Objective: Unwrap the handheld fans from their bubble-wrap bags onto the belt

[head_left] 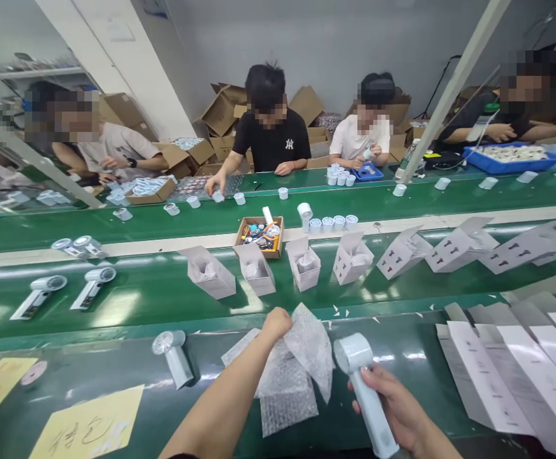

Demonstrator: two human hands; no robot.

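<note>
Left hand: closed on the upper edge of one bubble-wrap piece, more bubble wrap lying beneath. Right hand, well apart from the left: wrapped around the handle of a pale handheld fan, its head just right of the lifted piece. Second fan: lying left of the left hand. Open white boxes: in a row beyond both hands. Overlapping white cartons: right of the right hand.
</note>
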